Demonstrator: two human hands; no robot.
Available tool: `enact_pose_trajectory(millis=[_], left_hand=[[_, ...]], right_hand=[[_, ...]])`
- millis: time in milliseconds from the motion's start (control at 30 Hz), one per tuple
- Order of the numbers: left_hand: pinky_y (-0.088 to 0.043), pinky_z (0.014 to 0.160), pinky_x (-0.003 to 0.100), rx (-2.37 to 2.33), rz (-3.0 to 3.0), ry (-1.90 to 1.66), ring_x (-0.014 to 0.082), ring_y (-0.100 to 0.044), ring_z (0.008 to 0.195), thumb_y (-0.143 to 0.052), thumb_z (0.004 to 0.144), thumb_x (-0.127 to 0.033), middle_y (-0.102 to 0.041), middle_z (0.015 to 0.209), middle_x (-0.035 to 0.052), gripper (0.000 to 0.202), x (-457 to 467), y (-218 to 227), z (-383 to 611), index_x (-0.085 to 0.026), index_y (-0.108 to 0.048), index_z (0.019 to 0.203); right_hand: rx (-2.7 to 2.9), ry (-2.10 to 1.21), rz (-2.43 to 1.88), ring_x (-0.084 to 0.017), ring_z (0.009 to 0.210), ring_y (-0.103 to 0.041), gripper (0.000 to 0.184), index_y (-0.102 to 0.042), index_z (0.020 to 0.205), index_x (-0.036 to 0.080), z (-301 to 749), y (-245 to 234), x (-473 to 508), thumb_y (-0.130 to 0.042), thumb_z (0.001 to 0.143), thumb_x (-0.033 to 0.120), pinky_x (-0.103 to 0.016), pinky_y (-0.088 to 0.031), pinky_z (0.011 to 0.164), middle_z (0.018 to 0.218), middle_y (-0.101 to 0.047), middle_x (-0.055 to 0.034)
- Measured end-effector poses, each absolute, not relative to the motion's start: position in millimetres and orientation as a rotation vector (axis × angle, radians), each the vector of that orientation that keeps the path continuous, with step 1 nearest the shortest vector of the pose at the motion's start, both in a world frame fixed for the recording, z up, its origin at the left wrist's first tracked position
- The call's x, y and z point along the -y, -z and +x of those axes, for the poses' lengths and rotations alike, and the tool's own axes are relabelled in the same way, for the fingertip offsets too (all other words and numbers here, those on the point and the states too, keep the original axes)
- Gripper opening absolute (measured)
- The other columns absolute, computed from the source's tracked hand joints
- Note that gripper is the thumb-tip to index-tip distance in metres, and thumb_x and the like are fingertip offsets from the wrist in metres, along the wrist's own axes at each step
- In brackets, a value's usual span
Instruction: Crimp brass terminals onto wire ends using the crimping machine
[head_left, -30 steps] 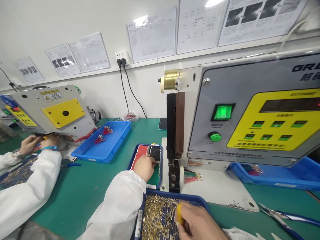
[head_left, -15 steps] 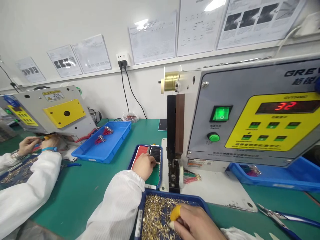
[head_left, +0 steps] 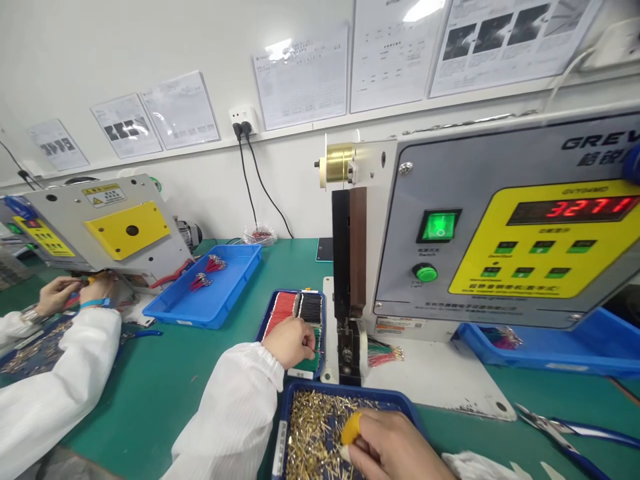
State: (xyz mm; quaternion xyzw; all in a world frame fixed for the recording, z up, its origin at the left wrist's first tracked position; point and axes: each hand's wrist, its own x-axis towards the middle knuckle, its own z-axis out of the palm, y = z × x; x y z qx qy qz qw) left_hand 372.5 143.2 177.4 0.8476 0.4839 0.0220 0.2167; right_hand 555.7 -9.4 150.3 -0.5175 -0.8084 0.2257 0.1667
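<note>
My left hand [head_left: 289,341] hovers over the near end of a small tray [head_left: 320,313] packed with red, black and green wires. Its fingers are curled in a pinch, and a thin wire [head_left: 316,347] sticks out of them toward the press head [head_left: 346,343] of the crimping machine. My right hand [head_left: 397,447], with a yellow cot [head_left: 351,429] on one finger, is pinched down among loose gold terminals in a blue tray [head_left: 295,400] at the near edge. What that pinch holds is hidden.
The machine's yellow panel [head_left: 545,247] shows red digits beside a lit green switch [head_left: 440,225]. Crimped wires [head_left: 384,353] lie on its white base. Blue trays [head_left: 210,293] [head_left: 565,353] sit on either side, with cutters [head_left: 565,433] at the right. At the left, a co-worker's hands [head_left: 75,290] work at another machine.
My left hand has drawn back from the black wires toward me, with a wire now in its pinch. My right hand has shifted slightly among the terminals. The red digits have appeared on the display.
</note>
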Motion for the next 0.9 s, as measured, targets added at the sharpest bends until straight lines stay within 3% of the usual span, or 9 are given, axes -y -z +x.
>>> enact_pose_trajectory(millis=[367,900], left_hand=[[-0.042,0.084,0.03,-1.471,2.373,-0.268,0.0199,-0.057,0.093,-0.065,0.074,-0.016,-0.067,0.089,0.0027,0.008,-152,-170,371,-0.02,-0.07,0.079],[-0.043,0.085,0.032,-1.543,2.468,-0.313,0.021,-0.056,0.093,-0.054,0.086,-0.022,-0.067,0.09,0.0059,0.02,-156,-158,376,-0.021,-0.074,0.088]], right_hand=[[2.349,-0.63,-1.461,-0.012,0.059,-0.053,0.015,-0.052,0.066,0.02,556,-150,12,-0.057,0.079,0.014,-0.023,-0.033,0.055,0.068,-0.06,0.0016],[2.285,-0.622,-1.48,-0.013,0.061,-0.055,0.016,-0.049,0.066,0.02,557,-149,13,-0.056,0.08,0.015,-0.024,-0.035,0.057,0.067,-0.061,0.0021]])
